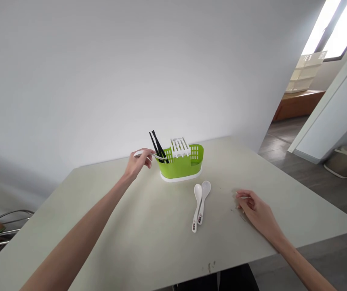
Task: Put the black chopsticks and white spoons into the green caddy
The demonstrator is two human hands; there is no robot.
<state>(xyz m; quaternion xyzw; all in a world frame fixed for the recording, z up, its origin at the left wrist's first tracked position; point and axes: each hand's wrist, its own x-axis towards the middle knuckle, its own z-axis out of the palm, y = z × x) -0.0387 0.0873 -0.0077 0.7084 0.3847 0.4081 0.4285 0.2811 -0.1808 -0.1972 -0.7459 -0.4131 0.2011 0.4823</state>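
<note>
My left hand (139, 161) is closed on a white spoon (160, 157), its handle reaching over the left rim of a green cutlery basket (177, 169). Several black chopsticks (158, 146) lean upright in the basket's left part, right beside the spoon. A white slotted rack (180, 147) sits across the basket's middle, and its right compartment shows the green floor. In front of the basket, a smaller white spoon (197, 198) and a larger one (204, 196) lie side by side, touching. To their right, my right hand (255, 210) rests on the table, fingers loosely bent and apart, holding nothing.
The pale table (125, 242) backs onto a white wall (131, 72). Small marks (210, 266) dot its front edge. A metal rack (3, 234) stands at the lower left. Beyond the table's right side are a wooden floor (300, 157) and a doorway post (321, 101).
</note>
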